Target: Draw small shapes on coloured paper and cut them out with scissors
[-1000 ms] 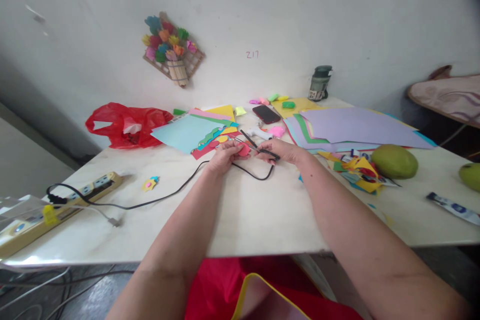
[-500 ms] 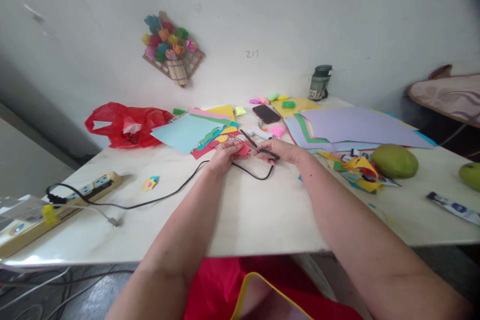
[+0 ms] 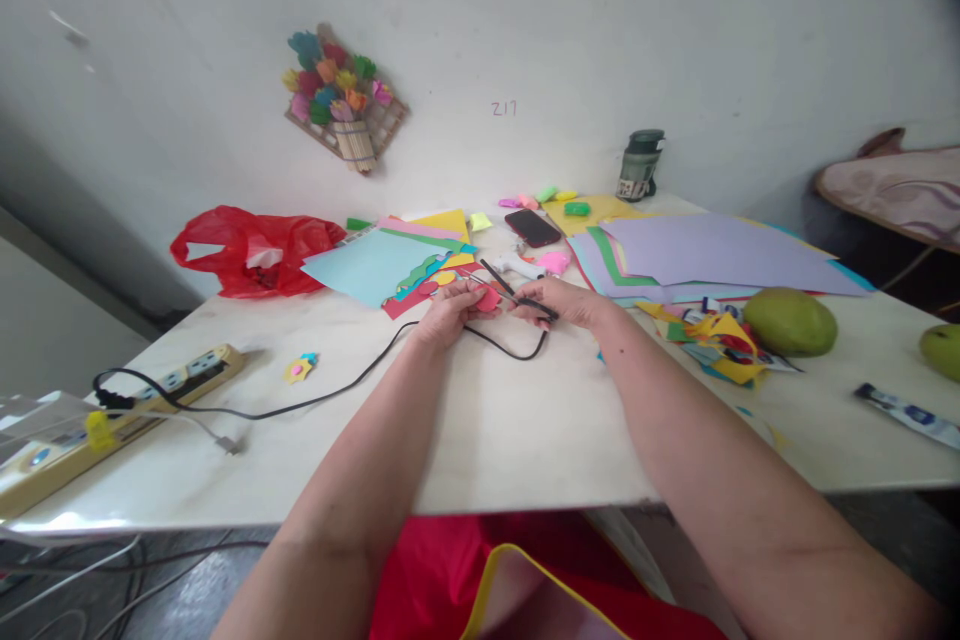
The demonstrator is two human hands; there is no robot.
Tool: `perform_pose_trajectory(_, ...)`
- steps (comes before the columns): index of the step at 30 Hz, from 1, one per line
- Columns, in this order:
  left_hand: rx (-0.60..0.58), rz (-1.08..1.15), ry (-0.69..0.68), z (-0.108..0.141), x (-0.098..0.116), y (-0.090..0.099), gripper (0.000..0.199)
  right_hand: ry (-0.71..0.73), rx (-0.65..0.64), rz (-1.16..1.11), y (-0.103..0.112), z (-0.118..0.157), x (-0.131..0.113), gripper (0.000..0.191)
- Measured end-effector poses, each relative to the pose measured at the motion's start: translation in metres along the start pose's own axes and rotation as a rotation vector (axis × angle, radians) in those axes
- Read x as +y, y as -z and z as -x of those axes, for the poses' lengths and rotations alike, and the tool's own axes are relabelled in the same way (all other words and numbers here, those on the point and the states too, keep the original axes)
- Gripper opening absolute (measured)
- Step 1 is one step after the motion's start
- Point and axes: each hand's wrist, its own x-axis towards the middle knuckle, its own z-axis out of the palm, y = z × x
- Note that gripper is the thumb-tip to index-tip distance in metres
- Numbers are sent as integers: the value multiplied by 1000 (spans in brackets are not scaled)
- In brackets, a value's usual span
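Near the middle of the table, my left hand (image 3: 445, 315) pinches a small piece of red paper (image 3: 489, 298) between thumb and fingers. My right hand (image 3: 551, 300) is closed on the dark handles of a pair of scissors (image 3: 536, 306), whose blades point left at the red paper. Just behind the hands lie a white glue gun (image 3: 517, 266) and scraps of red and yellow paper. A black cord (image 3: 337, 392) runs on the table past both hands.
A light blue sheet (image 3: 375, 265) and red plastic bag (image 3: 262, 250) lie left, beyond a power strip (image 3: 202, 367). Rightward are purple paper (image 3: 705, 245), colored scraps (image 3: 724, 350), a green fruit (image 3: 790, 322) and a tube (image 3: 907, 415). A phone (image 3: 532, 228) lies behind.
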Motion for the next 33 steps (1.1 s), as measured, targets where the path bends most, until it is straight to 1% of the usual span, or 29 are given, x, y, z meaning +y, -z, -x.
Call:
perform_pose_trajectory(10,-15,6,5,0,0,-1,34,-12,21,-35,-2,1,-2,21)
perform_pose_trajectory(17,-32,-2,4,-2,-2,3,31,-33,9,-20,-4,3,-8,15)
perform_pose_trajectory(22,-40,-19,12,-2,-2,3,31,-63,-3,-8,-4,3,-8,17)
perform_pose_trajectory(26,-35,-29,15,-2,-2,3,31,-55,-3,52,-2,3,-8,20)
perform_pose_trajectory(33,2,-34,10,-2,-3,3,36,-27,16,80,0,4,-7,22)
